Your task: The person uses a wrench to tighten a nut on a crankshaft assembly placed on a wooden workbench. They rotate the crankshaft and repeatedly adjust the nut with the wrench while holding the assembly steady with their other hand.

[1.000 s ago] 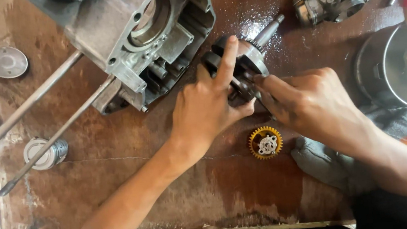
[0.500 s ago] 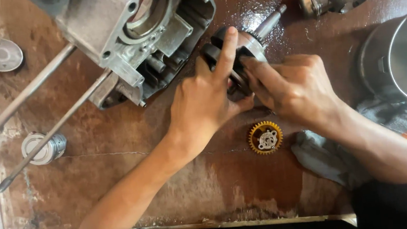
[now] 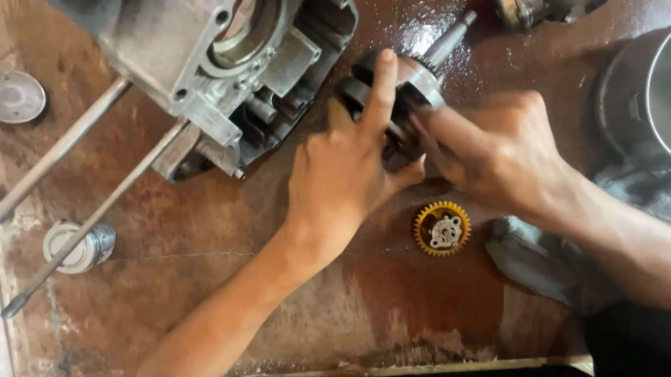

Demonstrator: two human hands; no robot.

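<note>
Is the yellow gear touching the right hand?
Apart. The head view shows brown table between the yellow gear and the right hand above it.

I see both hands, left hand [image 3: 346, 171] and right hand [image 3: 496, 152], gripping the crankshaft [image 3: 411, 83] on the desk [image 3: 199, 308], yellow gear [image 3: 442, 228] just below.

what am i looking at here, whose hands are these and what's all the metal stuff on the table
This is one view from a camera worn on a person's head, looking down at their own bare hands over a stained wooden board. The left hand and right hand both grip a dark metal crankshaft with a shaft sticking out. Beside it lies a grey engine casing, with two long rods leaning across. Below the hands sits a yellow gear; a grey rag is under the right forearm.
</note>
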